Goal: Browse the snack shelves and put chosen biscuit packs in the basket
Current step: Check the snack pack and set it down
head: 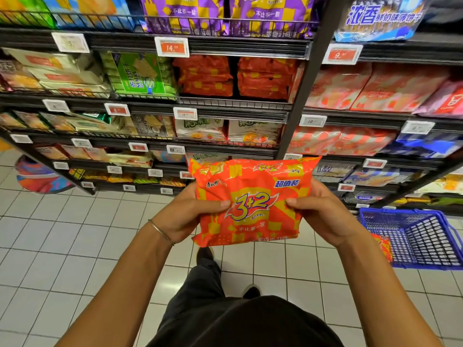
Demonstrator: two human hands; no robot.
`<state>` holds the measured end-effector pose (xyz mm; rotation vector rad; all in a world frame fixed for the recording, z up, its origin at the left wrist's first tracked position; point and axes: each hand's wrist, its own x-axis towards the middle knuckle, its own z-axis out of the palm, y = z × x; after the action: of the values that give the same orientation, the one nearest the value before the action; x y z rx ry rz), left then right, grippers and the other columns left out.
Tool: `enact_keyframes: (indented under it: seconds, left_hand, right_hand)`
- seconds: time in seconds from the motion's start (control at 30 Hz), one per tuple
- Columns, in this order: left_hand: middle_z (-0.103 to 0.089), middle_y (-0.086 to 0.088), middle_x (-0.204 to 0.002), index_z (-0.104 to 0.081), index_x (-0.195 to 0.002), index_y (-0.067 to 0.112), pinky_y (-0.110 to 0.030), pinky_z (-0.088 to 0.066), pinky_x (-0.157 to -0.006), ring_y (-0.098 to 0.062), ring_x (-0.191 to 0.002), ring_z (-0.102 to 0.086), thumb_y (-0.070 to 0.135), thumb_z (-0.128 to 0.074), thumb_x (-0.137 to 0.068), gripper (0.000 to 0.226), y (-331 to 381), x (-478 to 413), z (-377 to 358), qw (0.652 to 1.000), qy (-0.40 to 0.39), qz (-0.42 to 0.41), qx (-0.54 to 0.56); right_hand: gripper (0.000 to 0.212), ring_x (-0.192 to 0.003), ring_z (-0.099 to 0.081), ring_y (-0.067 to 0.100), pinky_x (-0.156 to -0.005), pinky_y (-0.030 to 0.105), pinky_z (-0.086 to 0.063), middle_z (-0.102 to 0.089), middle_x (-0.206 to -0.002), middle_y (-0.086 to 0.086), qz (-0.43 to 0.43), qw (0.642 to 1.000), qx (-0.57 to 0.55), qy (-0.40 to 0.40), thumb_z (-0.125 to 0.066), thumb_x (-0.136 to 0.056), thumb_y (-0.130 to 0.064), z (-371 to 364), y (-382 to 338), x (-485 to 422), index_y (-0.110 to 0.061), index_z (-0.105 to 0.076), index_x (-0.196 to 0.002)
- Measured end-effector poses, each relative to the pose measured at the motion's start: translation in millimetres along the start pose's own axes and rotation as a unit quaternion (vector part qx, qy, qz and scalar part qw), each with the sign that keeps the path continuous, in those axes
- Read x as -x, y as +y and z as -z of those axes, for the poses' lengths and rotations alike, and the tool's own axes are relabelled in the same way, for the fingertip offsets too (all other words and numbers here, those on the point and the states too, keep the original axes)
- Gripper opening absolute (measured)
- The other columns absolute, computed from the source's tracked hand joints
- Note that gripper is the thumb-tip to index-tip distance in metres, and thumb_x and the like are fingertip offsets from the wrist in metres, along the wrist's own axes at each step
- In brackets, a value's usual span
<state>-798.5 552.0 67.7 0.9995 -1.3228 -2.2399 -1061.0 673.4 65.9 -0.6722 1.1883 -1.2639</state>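
A person stands in a supermarket aisle facing the snack shelves [225, 103], holding an orange biscuit pack [251, 201] printed "3+2" in both bare hands above a white tiled floor [62, 246]. The left hand [185, 214], a thin bangle [160, 231] at its wrist, grips the pack's left edge, its thumb [215, 204] pressed flat on the front while the other fingers wrap out of sight behind. The pack sits upright between the two thumbs, its face toward the camera. The right hand [323, 214] clamps the opposite edge in the same way, thumb [297, 202] on the front and fingers hidden behind the wrapper. Beyond the right-hand fingers, on the floor at the foot of the shelving, a blue wire-mesh basket [426, 259] rests with one orange pack [383, 249] already lying against its near wall. Stacks of matching orange packs [235, 76] fill a shelf above the fingers.
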Motion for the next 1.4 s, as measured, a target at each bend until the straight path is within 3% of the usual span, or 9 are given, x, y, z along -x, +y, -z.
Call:
enact_keyframes:
  seconds: [0.23,0.37,0.5,0.63,0.77,0.87,1.13,1.3,1.4]
  left_hand:
    - [-0.071,-0.018,-0.128,-0.072,-0.123,0.017,-0.047,-0.061,-0.089,-0.040,-0.116,-0.068,0.011,-0.079,-0.076,0.047,-3,2,-1,0.997,0.006,0.021,0.074]
    - [-0.070,-0.020,-0.129,-0.073,-0.124,0.014,-0.054,-0.061,-0.087,-0.039,-0.111,-0.071,0.029,-0.103,-0.048,0.083,-10,-1,-4,0.986,0.004,0.044,0.162]
    - [-0.071,-0.017,-0.127,-0.077,-0.122,0.015,-0.052,-0.060,-0.087,-0.035,-0.110,-0.072,0.036,-0.089,-0.070,0.058,-15,-1,-12,0.962,-0.045,0.141,0.227]
    - [-0.072,-0.015,-0.127,-0.075,-0.124,0.015,-0.049,-0.059,-0.093,-0.034,-0.111,-0.072,0.040,-0.079,-0.081,0.050,-23,-5,-23,0.954,-0.048,0.156,0.251]
    - [-0.070,-0.013,-0.131,-0.074,-0.126,0.018,-0.050,-0.058,-0.096,-0.034,-0.115,-0.070,0.058,-0.055,-0.098,0.053,-25,-8,-28,0.944,-0.036,0.168,0.280]
    - [-0.075,-0.013,-0.120,-0.078,-0.119,0.017,-0.047,-0.061,-0.087,-0.033,-0.108,-0.074,0.072,-0.049,-0.093,0.068,-26,-6,-25,0.925,-0.031,0.194,0.325]
    - [-0.067,-0.017,-0.117,-0.065,-0.131,0.010,-0.039,-0.063,-0.053,-0.036,-0.089,-0.076,0.050,-0.086,-0.058,0.086,-24,1,-32,0.917,-0.030,0.203,0.343]
    - [-0.074,-0.012,-0.102,-0.079,-0.110,0.009,-0.036,-0.064,-0.058,-0.030,-0.085,-0.076,0.046,-0.101,-0.044,0.079,-29,-1,-29,0.924,-0.033,0.182,0.334]
    - [-0.078,-0.006,-0.094,-0.083,-0.101,0.017,-0.036,-0.064,-0.071,-0.024,-0.086,-0.076,0.064,-0.081,-0.067,0.058,-31,0,-25,0.936,-0.018,0.160,0.314]
  right_hand:
    - [0.053,-0.108,-0.074,0.027,-0.082,0.032,-0.061,-0.076,-0.122,0.009,0.039,0.999,0.013,0.008,-0.070,-0.079,-0.012,-14,-2,5,-0.019,-0.061,-0.131]
    - [0.039,-0.116,-0.071,0.030,-0.092,0.041,-0.060,-0.072,-0.129,0.011,0.069,0.997,0.014,0.003,-0.057,-0.094,-0.029,-24,-6,8,-0.021,-0.066,-0.131]
    - [0.038,-0.112,-0.066,0.031,-0.102,0.051,-0.050,-0.069,-0.120,0.015,0.073,0.996,-0.032,0.032,-0.055,-0.094,-0.037,-36,-13,9,-0.014,-0.067,-0.122]
    - [0.030,-0.088,-0.076,0.005,-0.079,0.018,-0.058,-0.080,-0.089,-0.002,0.094,0.992,-0.083,0.014,-0.086,-0.071,-0.046,-42,-6,12,-0.026,-0.085,-0.093]
    - [0.065,-0.084,-0.077,0.009,-0.076,0.023,-0.061,-0.080,-0.086,0.000,0.052,0.986,-0.155,0.010,-0.028,-0.114,-0.020,-42,-5,7,-0.029,-0.086,-0.087]
    - [0.069,-0.065,-0.071,0.007,-0.061,0.023,-0.060,-0.074,-0.070,-0.006,0.063,0.982,-0.163,0.076,-0.030,-0.111,-0.012,-29,-1,3,-0.025,-0.079,-0.066]
    - [0.056,-0.073,-0.075,0.007,-0.059,0.028,-0.059,-0.077,-0.079,-0.008,0.029,0.988,-0.094,0.116,-0.040,-0.109,-0.027,-19,5,0,-0.037,-0.080,-0.071]
    - [0.057,-0.077,-0.077,0.010,-0.063,0.027,-0.061,-0.079,-0.083,-0.006,0.016,0.988,-0.101,0.118,-0.037,-0.112,-0.026,-18,1,1,-0.035,-0.082,-0.078]
    - [0.044,-0.093,-0.078,0.017,-0.072,0.031,-0.062,-0.081,-0.101,0.002,0.013,0.985,-0.142,0.094,-0.044,-0.106,-0.042,-18,-3,4,-0.030,-0.085,-0.095]
